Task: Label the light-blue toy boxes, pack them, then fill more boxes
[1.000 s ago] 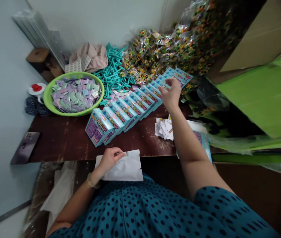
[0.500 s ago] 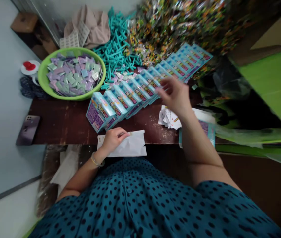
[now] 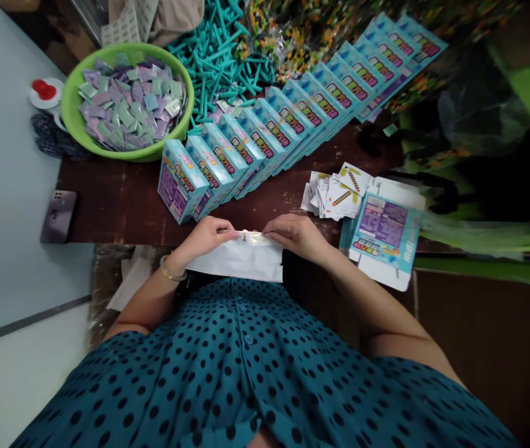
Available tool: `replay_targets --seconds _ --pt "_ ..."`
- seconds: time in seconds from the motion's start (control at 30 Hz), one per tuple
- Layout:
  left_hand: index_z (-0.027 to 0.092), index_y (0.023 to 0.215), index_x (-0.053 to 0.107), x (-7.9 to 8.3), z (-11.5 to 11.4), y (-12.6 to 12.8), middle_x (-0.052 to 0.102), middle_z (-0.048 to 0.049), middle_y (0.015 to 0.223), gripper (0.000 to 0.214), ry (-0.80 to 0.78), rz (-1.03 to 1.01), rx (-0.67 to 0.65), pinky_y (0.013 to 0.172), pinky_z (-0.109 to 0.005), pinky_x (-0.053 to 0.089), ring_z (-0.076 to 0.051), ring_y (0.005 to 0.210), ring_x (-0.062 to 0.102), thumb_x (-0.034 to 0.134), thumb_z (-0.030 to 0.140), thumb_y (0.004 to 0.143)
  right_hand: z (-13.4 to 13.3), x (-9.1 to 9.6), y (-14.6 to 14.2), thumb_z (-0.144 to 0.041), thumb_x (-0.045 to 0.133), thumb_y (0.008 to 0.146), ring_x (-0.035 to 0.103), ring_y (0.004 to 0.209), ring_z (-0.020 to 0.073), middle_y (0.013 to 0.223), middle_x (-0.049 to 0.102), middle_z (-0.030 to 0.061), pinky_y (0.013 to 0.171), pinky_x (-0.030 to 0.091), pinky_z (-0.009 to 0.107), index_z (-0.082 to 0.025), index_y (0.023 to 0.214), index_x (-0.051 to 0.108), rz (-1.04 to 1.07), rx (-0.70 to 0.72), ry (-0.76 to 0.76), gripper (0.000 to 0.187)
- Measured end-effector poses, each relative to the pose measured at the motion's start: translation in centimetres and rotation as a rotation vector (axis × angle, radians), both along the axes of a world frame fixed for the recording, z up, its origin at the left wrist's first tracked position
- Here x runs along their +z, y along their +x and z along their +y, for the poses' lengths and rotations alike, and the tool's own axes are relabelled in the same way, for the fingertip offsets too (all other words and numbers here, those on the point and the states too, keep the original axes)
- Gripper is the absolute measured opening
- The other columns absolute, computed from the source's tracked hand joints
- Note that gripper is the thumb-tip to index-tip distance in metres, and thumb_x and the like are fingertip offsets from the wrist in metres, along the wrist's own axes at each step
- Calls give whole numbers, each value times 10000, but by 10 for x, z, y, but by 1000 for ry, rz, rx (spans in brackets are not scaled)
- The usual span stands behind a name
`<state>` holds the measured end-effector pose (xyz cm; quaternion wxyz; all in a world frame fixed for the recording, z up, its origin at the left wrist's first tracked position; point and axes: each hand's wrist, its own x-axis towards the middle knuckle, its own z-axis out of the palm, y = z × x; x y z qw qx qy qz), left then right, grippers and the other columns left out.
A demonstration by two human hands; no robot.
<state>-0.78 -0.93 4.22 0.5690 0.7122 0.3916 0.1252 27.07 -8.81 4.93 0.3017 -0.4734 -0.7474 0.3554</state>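
One dark table point(image 3: 110, 208) bears nearly all of it. Largest load: a slanting row of teal boxes point(image 3: 293, 118), leaning one on the next. Then the green bowl point(image 3: 69, 118), heaped with sachets, far left. Then the white sheet point(image 3: 241, 264), at the table's front edge before the worker's lap. Flat carton point(image 3: 381, 224) at right, lower end past the front edge; cards point(image 3: 339, 196) in a loose pile beside it. Left hand point(image 3: 206, 239) pinches the sheet's upper edge; right hand point(image 3: 297, 235) pinches the same edge further right. Smallest: gold marks point(image 3: 255, 236) between the fingertips, too fine to read.

Risks, my judgement: uneven pull could crease or tear the thin-looking sheet. A knuckle against the nearest box could set the leaning row sliding. The right elbow, swung outward, might tip the overhanging carton.

Edges and room: left hand sits close below the nearest box, little room forward. Widest stretch lies leftward, toward the phone point(image 3: 59, 216), itself across the table's left end. Rightward, cards and carton narrow the way.
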Motion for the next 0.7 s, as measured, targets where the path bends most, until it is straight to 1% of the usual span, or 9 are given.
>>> replay_targets --seconds 0.1,0.13,0.2,0.27,0.37,0.43,0.53,0.6,0.7 --pt "147 721 755 3 -1 1 719 -18 700 327 5 18 20 630 -262 387 -139 651 577 708 450 835 -6 10 2 -381 639 1010 743 1066 230 1155 786 71 990 569 395 -253 988 802 86 -53 91 209" --pt "148 725 758 3 -2 2 722 -19 705 324 11 25 22 637 -262 389 -140 657 580 715 451 831 -7 11 1 -386 659 1001 725 1140 238 1265 756 74 1027 560 404 -264 1070 799 122 -87 94 199" --pt "148 741 767 5 -3 3 729 -20 718 323 25 38 9 648 -263 392 -141 669 585 730 456 827 -8 11 -3 -386 709 970 703 1202 246 1368 713 75 1070 545 425 -286 1298 731 143 -112 70 343" --pt "147 748 770 8 -5 6 727 -18 719 319 37 40 -1 651 -263 391 -140 671 582 733 453 830 -8 10 -9 -367 720 964 727 1118 237 1219 776 60 1077 538 451 -293 1421 652 113 -96 56 468" --pt "145 747 766 12 -6 9 720 -16 715 319 40 30 6 650 -262 389 -139 671 576 727 448 839 -8 10 -17 -350 677 994 744 958 210 932 798 14 1095 528 471 -298 1408 655 185 -91 42 417" --pt "143 747 768 14 -7 11 716 -14 716 326 39 27 2 645 -260 381 -135 670 570 733 454 839 -6 11 -20 -353 689 988 745 948 200 956 791 5 1116 524 468 -322 1491 575 309 -89 20 517" --pt "139 738 765 13 -8 13 674 0 665 339 48 39 -18 614 -258 342 -120 636 525 744 464 832 -1 8 -28 -348 727 954 735 955 185 1250 740 31 1029 587 418 -376 1625 381 381 -74 -6 755" --pt "135 741 765 11 -8 13 641 10 630 348 39 48 -28 599 -257 324 -113 615 495 742 471 830 0 6 -36 -340 711 957 717 898 161 1393 664 47 925 624 372 -394 1638 355 326 -47 -10 770" --pt "135 738 764 8 -6 10 648 6 634 355 6 47 -22 603 -252 341 -120 620 509 734 477 831 0 12 -39 -366 650 995 681 803 124 1424 629 63 822 634 318 -396 1652 320 309 -35 -5 736"
